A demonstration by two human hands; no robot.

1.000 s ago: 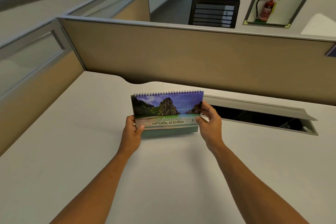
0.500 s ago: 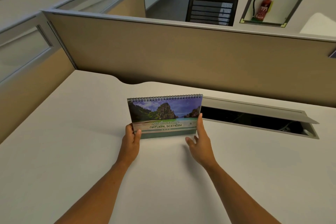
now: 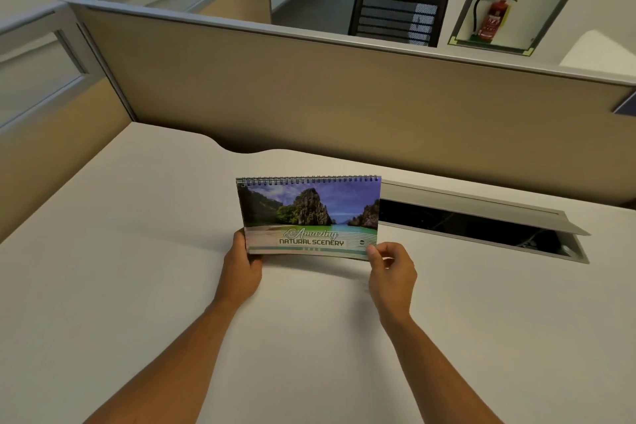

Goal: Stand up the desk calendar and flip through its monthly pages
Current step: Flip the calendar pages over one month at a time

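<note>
The desk calendar (image 3: 309, 213) stands upright on the white desk (image 3: 137, 286), spiral binding along its top edge. Its cover faces me, showing cliffs, blue sky and the words "Amazing Natural Scenery". My left hand (image 3: 241, 268) grips the calendar's lower left corner, thumb on the front. My right hand (image 3: 392, 272) pinches the cover's lower right corner between thumb and fingers, and that corner lifts slightly off the pages behind.
An open cable hatch (image 3: 481, 227) with its raised lid lies in the desk just right of the calendar. Beige partition walls (image 3: 309, 96) close the desk at the back and left. A black chair (image 3: 399, 14) and a fire extinguisher (image 3: 492, 17) are beyond the partition.
My right hand let go of the calendar's right edge, dropped open beside the base, and now pinches the cover's lower right corner. My left hand has kept its hold.
</note>
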